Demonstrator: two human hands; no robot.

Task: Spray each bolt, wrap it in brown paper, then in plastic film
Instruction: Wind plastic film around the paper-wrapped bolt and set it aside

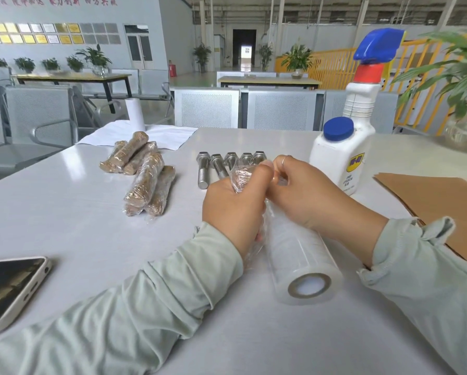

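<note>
- The left hand (233, 209) has its fingers curled round a film-covered bundle (242, 176), the thumb pressed along its top; what lies inside the crinkled, glossy wrap cannot be made out.
- The right hand (305, 194) pinches the clear plastic film (281, 181) between thumb and curled fingers, just beside the left thumb; a thin ring sits on one finger.
- Beneath both wrists lies the roll of plastic film (300, 263), a smooth translucent cylinder on a cardboard core, its loose sheet running up to the hands.
- Five bare steel bolts (228, 165) lie side by side just beyond the hands, hex heads away, threads showing.
- To the left, well apart, a heap of wrapped bolts (143, 174) shows brown paper under shiny film.
- To the right stand a white trigger spray bottle (362, 101) and, in front of it, a blue-capped white bottle (340, 158); flat brown paper sheets (441, 201) lie beside them.
- All rest on a smooth pale grey table (78, 212), with a phone (10, 290) at the near left edge and a white paper roll (135, 112) at the far end.
- Behind: perforated metal seats, potted plants, a yellow railing.
</note>
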